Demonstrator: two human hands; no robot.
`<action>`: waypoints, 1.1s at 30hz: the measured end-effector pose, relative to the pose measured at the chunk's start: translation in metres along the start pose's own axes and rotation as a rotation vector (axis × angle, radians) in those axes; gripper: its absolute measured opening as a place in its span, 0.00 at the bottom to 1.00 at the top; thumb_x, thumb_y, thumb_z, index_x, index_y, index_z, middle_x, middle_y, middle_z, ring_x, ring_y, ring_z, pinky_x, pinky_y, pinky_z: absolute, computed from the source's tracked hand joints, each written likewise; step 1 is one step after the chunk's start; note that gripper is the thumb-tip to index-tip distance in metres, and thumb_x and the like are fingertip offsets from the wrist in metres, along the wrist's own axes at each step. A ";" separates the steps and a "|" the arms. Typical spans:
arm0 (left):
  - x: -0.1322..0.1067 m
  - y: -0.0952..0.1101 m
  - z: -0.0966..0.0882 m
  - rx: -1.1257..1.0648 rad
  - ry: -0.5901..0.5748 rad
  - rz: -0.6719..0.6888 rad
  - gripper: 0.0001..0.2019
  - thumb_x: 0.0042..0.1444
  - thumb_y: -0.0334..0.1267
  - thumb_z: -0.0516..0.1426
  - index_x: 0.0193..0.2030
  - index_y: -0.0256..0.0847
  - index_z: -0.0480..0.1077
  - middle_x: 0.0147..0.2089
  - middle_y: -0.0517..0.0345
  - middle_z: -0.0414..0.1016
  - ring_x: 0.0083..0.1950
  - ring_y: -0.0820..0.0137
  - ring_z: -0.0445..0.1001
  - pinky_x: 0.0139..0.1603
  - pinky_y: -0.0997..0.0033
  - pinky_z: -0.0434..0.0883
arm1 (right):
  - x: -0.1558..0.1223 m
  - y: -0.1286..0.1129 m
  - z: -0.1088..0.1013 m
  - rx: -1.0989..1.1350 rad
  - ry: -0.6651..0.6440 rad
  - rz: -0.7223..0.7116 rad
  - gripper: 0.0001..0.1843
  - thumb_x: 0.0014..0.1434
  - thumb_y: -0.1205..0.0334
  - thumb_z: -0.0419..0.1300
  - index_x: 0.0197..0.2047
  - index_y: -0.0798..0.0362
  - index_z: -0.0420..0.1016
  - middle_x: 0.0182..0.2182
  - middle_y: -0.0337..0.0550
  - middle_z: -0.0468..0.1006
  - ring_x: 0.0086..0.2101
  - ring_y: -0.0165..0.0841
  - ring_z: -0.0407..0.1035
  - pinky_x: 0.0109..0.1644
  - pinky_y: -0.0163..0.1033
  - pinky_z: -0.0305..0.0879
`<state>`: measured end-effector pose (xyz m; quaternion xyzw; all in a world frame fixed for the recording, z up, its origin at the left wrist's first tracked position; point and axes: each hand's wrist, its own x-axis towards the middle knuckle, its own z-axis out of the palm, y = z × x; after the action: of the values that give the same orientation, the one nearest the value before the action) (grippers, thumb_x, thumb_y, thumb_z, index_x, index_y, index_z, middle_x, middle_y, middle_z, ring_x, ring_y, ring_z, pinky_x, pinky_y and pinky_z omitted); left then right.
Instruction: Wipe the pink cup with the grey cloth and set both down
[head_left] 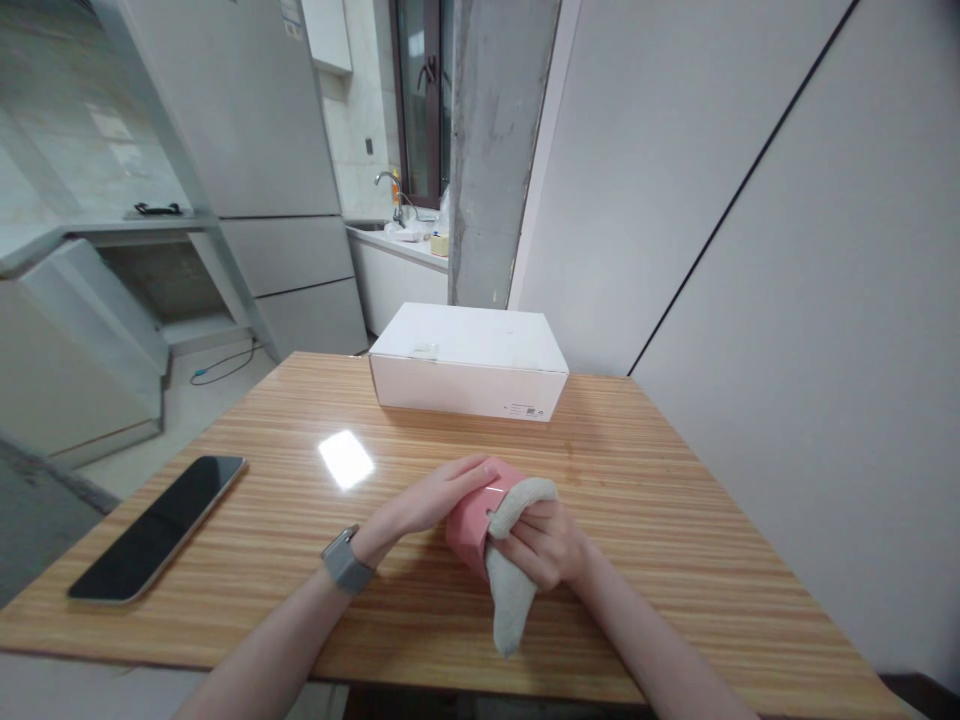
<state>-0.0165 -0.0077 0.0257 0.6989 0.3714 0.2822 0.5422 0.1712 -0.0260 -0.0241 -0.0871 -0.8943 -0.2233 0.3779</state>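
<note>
A pink mug-like object [471, 522] rests on the wooden table [675, 560] in front of me. My left hand [435, 497], with a grey watch on the wrist, lies over its top with the fingers curled round it. My right hand [546, 545] grips a grey cloth [514, 590] and presses it against the pink object's right side; the cloth's loose end hangs down toward the table's near edge.
A closed white box [469, 362] sits at the table's far edge. A dark phone [159, 525] lies flat at the left. A wall runs close along the right. Beyond the table stand a fridge and a counter with a tap.
</note>
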 end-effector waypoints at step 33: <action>0.008 -0.018 -0.004 0.001 0.041 -0.011 0.22 0.61 0.50 0.48 0.50 0.39 0.73 0.52 0.54 0.75 0.56 0.59 0.68 0.61 0.62 0.58 | -0.001 0.000 -0.001 0.088 -0.024 0.130 0.14 0.62 0.67 0.46 0.36 0.58 0.72 0.23 0.46 0.75 0.26 0.35 0.68 0.34 0.41 0.67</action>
<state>-0.0191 0.0041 0.0093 0.6913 0.3864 0.2930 0.5356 0.1727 -0.0261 -0.0244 -0.1313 -0.9001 -0.1577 0.3843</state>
